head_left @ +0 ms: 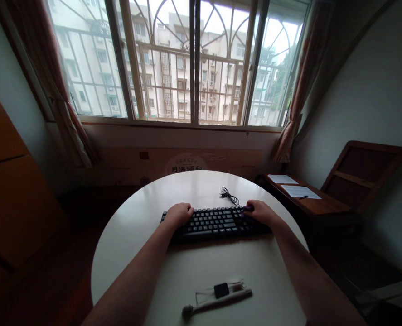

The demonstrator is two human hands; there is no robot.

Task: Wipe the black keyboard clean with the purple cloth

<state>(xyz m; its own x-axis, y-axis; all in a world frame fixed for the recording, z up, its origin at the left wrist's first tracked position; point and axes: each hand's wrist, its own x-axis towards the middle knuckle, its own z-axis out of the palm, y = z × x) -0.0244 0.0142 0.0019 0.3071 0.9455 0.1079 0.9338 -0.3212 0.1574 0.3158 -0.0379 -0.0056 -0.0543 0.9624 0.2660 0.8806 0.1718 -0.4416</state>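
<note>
A black keyboard lies across the far half of a round white table. My left hand rests curled on the keyboard's left end, gripping it. My right hand is closed at the keyboard's right end, pinching a small purple thing that I cannot make out. The keyboard's black cable lies coiled just behind it.
Near the table's front edge lie a white brush with a dark head, a small black square piece and a wire tool. A wooden side table with papers stands at the right. Barred window and curtains stand behind.
</note>
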